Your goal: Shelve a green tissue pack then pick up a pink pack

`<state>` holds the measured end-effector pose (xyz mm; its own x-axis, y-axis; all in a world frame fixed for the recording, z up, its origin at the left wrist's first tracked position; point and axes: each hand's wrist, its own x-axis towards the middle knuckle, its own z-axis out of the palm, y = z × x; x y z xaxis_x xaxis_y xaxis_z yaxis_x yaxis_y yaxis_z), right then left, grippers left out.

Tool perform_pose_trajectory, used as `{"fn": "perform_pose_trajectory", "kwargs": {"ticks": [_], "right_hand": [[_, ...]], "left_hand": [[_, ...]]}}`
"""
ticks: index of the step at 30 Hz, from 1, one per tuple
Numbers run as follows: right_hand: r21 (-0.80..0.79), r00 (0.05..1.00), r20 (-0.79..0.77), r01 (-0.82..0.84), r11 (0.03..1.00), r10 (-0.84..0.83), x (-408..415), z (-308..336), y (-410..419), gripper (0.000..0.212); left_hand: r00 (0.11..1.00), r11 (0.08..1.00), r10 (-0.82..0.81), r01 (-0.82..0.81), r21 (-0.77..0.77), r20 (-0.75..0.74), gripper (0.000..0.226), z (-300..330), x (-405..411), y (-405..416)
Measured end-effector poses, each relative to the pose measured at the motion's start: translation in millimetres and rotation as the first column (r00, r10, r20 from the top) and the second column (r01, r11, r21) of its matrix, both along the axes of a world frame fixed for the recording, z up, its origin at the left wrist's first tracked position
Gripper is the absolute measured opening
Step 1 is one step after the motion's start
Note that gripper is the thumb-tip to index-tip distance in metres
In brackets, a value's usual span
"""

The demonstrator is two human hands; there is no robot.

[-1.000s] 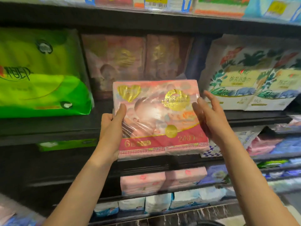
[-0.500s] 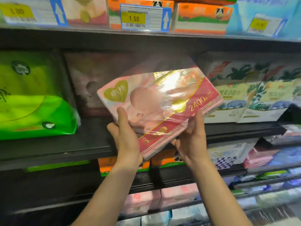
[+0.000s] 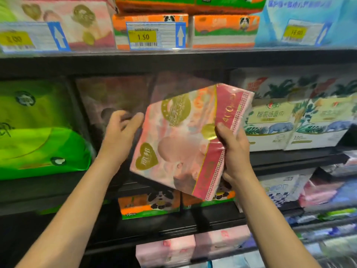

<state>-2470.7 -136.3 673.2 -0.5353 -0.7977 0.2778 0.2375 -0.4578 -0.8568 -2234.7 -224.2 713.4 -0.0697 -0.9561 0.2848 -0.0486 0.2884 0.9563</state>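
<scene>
— Two hands are working at the shelf [image 3: 173,60], but only one is carrying now. The right hand [image 3: 234,151] is gripping the pink tissue pack [image 3: 185,144] by its red-banded edge, thumb on the printed face, fingers curled behind it.

— And the left hand [image 3: 120,136]?

— It is coming off the pack. Half a second ago it was propping the pack from below; now it is lying beside the pack's left edge, fingers loosely spread and holding nothing. Whether a fingertip is brushing the wrapper, I cannot tell.

— Where is the pack sitting?

— In the air, in front of the dark slot of the middle shelf, between the green pack [image 3: 40,130] and the palm-printed packs [image 3: 293,117]. It is turning, too: a second ago its face was level, then tilted, and now it is standing nearly on end, red band to the right.

— What does that mean, in your view?

— I am reading it as the pack being rotated to match the shadowed pink packs [image 3: 116,97] standing at the back of that slot, with the left hand moving towards them. Above, the price tag [image 3: 144,36] is showing 1.50 under the orange panda packs [image 3: 150,22].
</scene>
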Motion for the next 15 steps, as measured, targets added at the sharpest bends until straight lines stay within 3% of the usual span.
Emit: {"fn": "perform_pose_trajectory", "kwargs": {"ticks": [2,5,8,10,12,14,15], "right_hand": [[0.002,0.993,-0.118,0.011,1.000,-0.011,0,10,-4,0.073],[0.007,0.953,-0.300,0.037,0.999,-0.033,-6,27,-10,0.086],[0.019,0.866,-0.489,0.125,0.992,-0.099,-14,38,-17,0.090],[0.005,0.785,-0.601,0.195,0.981,-0.153,-21,39,-22,0.084],[-0.020,0.579,-0.780,0.355,0.935,-0.237,-32,32,-27,0.078],[-0.015,0.375,-0.903,0.458,0.889,-0.208,-40,25,-26,0.074],[0.021,0.374,-0.913,0.438,0.899,-0.161,-42,22,-24,0.076]], "left_hand": [[0.980,0.978,-0.184,0.174,0.114,0.078,0.069,5,-12,-12],[0.985,0.974,-0.166,0.170,0.147,-0.040,0.092,-18,-30,-26],[0.982,0.990,-0.079,0.098,0.105,-0.172,0.086,-28,-45,-21],[0.977,0.994,-0.017,0.039,0.102,-0.213,0.060,-27,-54,-14],[0.977,0.994,0.028,-0.004,0.113,-0.210,0.040,-30,-59,-14],[0.982,0.994,0.021,0.000,0.106,-0.189,0.054,-30,-63,-14],[0.987,0.995,0.010,0.007,0.102,-0.161,0.060,-31,-64,-16]]}}
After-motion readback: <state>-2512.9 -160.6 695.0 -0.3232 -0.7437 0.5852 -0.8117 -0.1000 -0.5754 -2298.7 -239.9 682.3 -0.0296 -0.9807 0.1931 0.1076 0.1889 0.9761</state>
